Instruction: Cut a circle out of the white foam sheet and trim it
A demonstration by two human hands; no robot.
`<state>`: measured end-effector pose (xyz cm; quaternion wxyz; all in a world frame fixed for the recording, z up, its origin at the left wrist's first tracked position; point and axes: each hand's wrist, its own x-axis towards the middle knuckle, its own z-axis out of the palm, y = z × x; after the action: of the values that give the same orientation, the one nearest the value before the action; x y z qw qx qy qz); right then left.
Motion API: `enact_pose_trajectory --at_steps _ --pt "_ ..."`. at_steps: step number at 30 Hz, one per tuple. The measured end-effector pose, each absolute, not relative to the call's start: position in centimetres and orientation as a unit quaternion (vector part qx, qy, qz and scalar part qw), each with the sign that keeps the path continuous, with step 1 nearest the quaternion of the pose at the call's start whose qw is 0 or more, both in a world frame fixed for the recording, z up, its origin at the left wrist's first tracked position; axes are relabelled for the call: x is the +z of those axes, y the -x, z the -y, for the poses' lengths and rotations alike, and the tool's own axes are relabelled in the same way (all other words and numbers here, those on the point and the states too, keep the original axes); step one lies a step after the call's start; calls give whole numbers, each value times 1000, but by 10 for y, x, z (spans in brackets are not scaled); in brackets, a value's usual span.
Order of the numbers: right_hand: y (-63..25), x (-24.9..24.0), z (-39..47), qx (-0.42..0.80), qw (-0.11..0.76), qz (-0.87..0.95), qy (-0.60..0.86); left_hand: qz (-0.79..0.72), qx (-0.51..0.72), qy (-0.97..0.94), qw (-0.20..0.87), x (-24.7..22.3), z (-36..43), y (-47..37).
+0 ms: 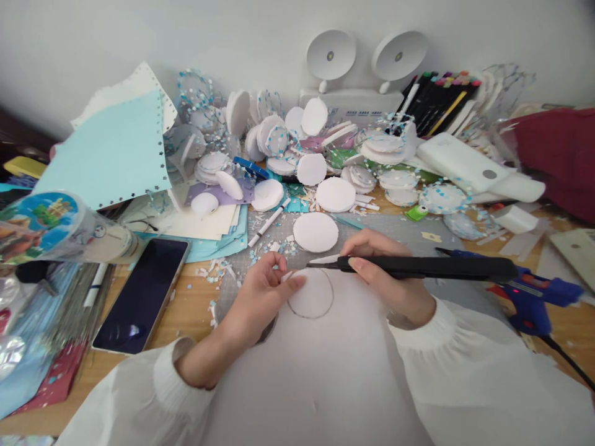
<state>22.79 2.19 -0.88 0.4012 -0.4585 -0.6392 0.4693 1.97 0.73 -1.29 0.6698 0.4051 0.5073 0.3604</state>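
Observation:
My left hand (264,294) pinches the upper left edge of a thin wire ring (333,296) between thumb and fingers. The ring hangs in front of my white clothing. Across from it, my right hand (383,275) is closed round a long black tool (441,268). Its narrow dark tip points left and lies near the top of the ring; I cannot tell whether they touch. A pale, narrow piece shows just above that tip. Beyond the hands, a white scalloped disc (315,232) lies on the grey cutting mat (404,232).
A blue glue gun (530,303) with a cord stands at right. At left lie a phone (142,296), a patterned cup (56,226) and paper sheets (209,223). White discs, beaded rings and a two-headed lamp (353,102) crowd the back. Paper scraps litter the mat.

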Motion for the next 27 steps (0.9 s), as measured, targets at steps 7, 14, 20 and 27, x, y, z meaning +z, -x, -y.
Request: enact_pose_trajectory --at_steps 7,14,20,27 --pt "-222 -11 -23 452 360 702 416 -532 358 -404 653 -14 -8 -21" --pt "-228 -11 -29 432 349 701 448 -533 358 -407 649 -13 -9 -21" --pt "-225 -5 -25 416 357 688 475 -525 358 -403 659 -11 -9 -21" --pt "-222 -6 -25 403 388 668 490 -559 336 -482 585 -7 -9 -19"
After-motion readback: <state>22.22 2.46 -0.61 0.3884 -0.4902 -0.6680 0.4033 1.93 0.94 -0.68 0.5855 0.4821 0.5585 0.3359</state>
